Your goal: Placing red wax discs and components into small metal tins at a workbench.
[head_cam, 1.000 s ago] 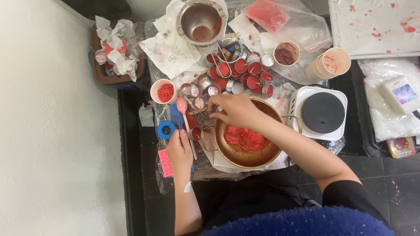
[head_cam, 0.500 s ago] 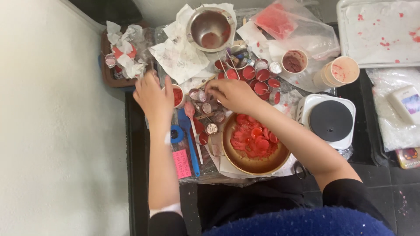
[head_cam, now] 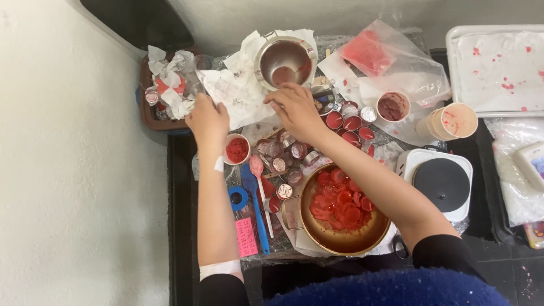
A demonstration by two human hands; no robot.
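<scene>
Both hands have moved toward the worktop's far edge: left hand (head_cam: 207, 120) grasps the paper (head_cam: 238, 93), right hand (head_cam: 296, 109) fingers curl, grip unclear. Some tins (head_cam: 283, 156) lie empty; pan (head_cam: 343, 241) holds red discs.

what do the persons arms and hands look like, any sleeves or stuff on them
Both hands are bare: left hand, right hand. Dark sleeves are pushed up past the elbows. A small white plaster sits at the left wrist, and a white band edges the left sleeve.
</scene>
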